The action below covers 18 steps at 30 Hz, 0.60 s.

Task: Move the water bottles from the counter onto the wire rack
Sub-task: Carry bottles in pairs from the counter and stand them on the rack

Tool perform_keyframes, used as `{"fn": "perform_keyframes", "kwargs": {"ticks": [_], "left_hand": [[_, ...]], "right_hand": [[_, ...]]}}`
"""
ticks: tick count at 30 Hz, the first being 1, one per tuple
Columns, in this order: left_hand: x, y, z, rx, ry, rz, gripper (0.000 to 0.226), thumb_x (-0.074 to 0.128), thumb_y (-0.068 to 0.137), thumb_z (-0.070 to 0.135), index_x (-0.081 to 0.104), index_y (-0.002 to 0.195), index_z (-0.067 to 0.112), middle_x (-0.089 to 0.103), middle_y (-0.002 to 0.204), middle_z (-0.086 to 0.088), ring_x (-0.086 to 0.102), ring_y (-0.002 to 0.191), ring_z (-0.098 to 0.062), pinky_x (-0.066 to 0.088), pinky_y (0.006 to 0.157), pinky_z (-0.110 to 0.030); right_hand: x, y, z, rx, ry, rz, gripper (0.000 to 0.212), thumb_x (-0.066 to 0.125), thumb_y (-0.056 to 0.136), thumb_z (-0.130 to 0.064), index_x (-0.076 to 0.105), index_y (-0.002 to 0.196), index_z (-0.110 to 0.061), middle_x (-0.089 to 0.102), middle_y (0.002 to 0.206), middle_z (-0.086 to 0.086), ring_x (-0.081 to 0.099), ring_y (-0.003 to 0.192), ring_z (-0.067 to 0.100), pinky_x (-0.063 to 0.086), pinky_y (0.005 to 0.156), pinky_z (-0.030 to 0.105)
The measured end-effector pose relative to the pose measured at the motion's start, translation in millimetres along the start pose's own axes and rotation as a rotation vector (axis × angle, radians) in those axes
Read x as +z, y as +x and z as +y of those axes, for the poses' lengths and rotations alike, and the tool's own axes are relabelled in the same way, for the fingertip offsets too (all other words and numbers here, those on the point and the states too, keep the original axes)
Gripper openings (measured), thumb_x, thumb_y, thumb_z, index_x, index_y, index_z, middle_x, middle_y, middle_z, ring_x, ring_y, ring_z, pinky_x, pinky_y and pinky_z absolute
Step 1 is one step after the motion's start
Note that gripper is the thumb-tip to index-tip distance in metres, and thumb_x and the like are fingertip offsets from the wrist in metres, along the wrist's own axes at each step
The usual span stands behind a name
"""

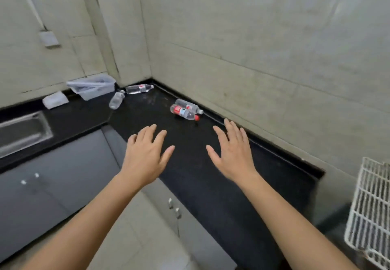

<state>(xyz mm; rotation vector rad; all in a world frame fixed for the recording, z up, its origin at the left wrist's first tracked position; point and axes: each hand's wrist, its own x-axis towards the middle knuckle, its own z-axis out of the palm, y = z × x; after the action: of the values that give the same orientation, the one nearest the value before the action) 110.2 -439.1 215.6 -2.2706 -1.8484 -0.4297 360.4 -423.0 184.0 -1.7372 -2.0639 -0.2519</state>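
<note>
ok so left hand (145, 157) and right hand (234, 155) hover spread, empty. Two clear plastic water bottles (184, 112) lie sideways on the black stone tabletop (211, 185) by the wall; I'd grab one each mid-body, then swing right to the white wire rack (373, 206)

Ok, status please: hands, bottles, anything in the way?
Left hand, right hand open, empty. Four bottles lie on the counter: red-capped bottle and white-capped bottle near, two corner bottles. Wire rack at right, none seen on it. Way clear.
</note>
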Motion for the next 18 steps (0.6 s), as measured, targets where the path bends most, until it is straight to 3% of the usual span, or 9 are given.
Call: {"fn": "perform_keyframes", "kwargs": {"ticks": [3, 7, 18], "left_hand": [[8, 11, -59, -0.044, 0.022, -0.041, 0.064, 0.041, 0.101, 0.055, 0.039, 0.154, 0.019, 0.033, 0.161, -0.016, 0.031, 0.149, -0.033, 0.029, 0.117, -0.05], [26, 31, -116, -0.074, 0.025, -0.091, 0.065, 0.04, 0.101, 0.054, 0.037, 0.155, 0.019, 0.03, 0.163, -0.016, 0.027, 0.151, -0.033, 0.026, 0.118, -0.054], [131, 164, -232, -0.067, 0.094, -0.294, 0.068, 0.021, 0.101, 0.061, 0.021, 0.16, 0.026, 0.013, 0.169, -0.007, 0.01, 0.156, -0.024, 0.016, 0.123, -0.051]], "right_hand": [[29, 33, -51, -0.038, 0.038, -0.035, 0.064, 0.051, 0.099, -0.051, 0.046, 0.151, -0.014, 0.034, 0.161, 0.019, 0.029, 0.152, 0.034, 0.02, 0.124, 0.052], [69, 72, -88, -0.071, 0.048, -0.101, 0.064, 0.048, 0.1, -0.052, 0.045, 0.152, -0.016, 0.032, 0.163, 0.017, 0.025, 0.153, 0.032, 0.018, 0.125, 0.052], [214, 215, -102, -0.01, 0.047, -0.232, 0.064, 0.039, 0.103, -0.055, 0.038, 0.155, -0.018, 0.023, 0.167, 0.014, 0.015, 0.156, 0.027, 0.011, 0.126, 0.048]]}}
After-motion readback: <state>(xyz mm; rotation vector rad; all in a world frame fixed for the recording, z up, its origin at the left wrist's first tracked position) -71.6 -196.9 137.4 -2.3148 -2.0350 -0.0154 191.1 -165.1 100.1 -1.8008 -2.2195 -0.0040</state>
